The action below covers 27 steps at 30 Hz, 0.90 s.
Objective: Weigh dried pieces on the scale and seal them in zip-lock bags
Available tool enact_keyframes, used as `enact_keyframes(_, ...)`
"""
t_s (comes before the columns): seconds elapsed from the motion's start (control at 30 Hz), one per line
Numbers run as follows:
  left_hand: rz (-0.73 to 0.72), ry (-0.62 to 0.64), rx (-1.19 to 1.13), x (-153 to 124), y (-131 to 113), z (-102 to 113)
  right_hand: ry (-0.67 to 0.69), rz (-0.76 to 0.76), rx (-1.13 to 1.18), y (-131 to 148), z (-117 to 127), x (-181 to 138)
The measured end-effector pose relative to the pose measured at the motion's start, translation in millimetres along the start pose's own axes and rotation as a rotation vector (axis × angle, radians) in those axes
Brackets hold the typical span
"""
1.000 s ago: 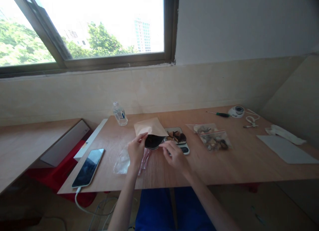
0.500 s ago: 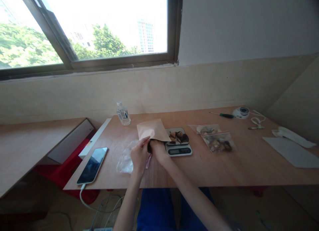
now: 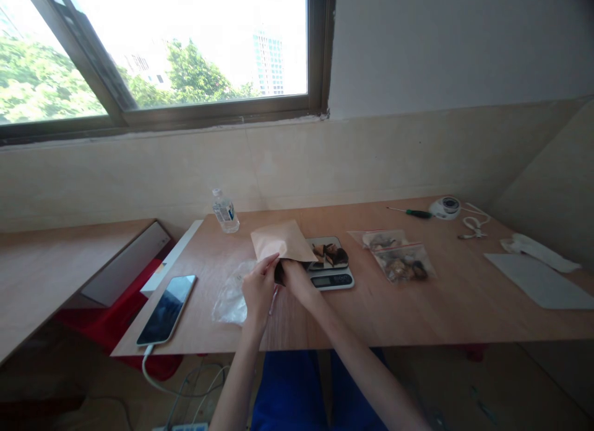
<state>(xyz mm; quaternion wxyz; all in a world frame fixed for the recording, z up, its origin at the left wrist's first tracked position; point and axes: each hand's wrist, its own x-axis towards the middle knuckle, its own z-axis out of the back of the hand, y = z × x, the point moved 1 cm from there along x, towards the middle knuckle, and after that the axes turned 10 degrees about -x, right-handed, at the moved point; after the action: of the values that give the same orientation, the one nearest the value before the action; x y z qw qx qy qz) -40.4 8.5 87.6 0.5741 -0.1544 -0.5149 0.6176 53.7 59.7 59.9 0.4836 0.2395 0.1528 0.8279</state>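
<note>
Brown paper pouch low over bench, just beside scale; left hand pinches edge of pouch mouth; right hand fingers hidden inside pouch, cannot tell if closed; pouch looks light, thin, bendy; best held by mouth edge.

Seen from a single head-worn camera looking forward and down, a long light-brown wooden table spans the middle band of the frame. A dark-framed window fills the upper left, a plain white wall the upper right. The wearer's bare forearms run up from the bottom edge, close to the lens. The left hand and right hand meet at a flat tan paper pouch just left of centre.
</note>
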Motion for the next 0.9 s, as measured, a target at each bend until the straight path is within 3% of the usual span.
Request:
enact_keyframes(0.13, 0.007, 0.0, 0.022, 4, -1, 4, -0.05, -0.035, 0.123, 6, 15, -19)
enact_keyframes(0.3, 0.0, -0.002, 0.042, 9, 0, 6, -0.171, 0.101, 0.316, 10, 46, -46)
enact_keyframes(0.47, 0.018, -0.032, 0.029, 13, 1, 8, -0.331, 0.089, 0.355, -9, 70, -74)
enact_keyframes(0.67, 0.036, -0.07, 0.039, 16, 0, 11, -0.365, -0.029, 0.261, -63, 54, -82)
enact_keyframes(0.9, 0.031, -0.047, -0.005, 11, -2, 12, -0.324, 0.067, -0.047, -90, 33, -58)
